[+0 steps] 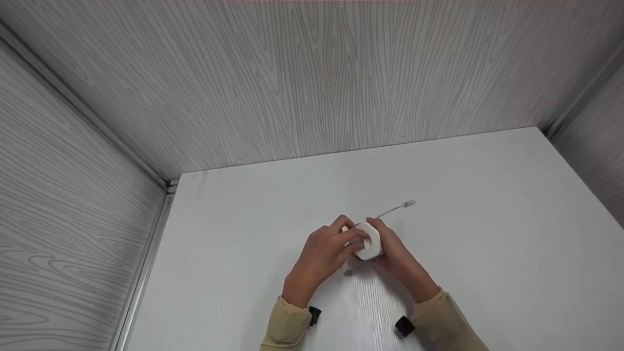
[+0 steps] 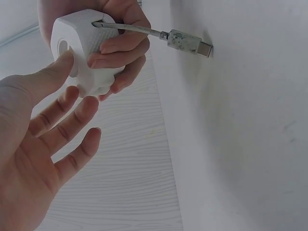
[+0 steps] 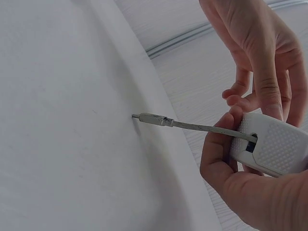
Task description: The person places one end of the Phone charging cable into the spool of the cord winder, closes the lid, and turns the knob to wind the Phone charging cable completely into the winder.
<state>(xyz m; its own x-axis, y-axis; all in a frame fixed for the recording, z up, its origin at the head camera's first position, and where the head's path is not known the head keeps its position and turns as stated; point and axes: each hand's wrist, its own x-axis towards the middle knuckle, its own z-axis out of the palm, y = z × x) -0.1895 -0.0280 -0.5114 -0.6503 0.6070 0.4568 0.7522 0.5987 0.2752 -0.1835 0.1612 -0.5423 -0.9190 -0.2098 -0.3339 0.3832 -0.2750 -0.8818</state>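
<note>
My right hand [image 1: 397,253] grips a white cable winder [image 1: 373,243], its fingers wrapped round the textured body. A short grey cable [image 2: 132,28] comes out of a slot in its side and ends in a USB-C plug [image 2: 185,43]. My left hand [image 1: 324,248] reaches in from the left. One of its fingertips [image 2: 66,58] touches the round recess on the winder's face, while the other fingers stay loosely bent and spread. Under the left hand, a small grey tip [image 1: 348,273] shows below the winder.
Both hands are above a white tabletop [image 1: 234,234]. Wood-grain panels stand at the back [image 1: 312,83] and on the left [image 1: 68,204], with another at the right edge. Dark wrist mounts [image 1: 404,325] sit by the beige sleeves [image 1: 287,321].
</note>
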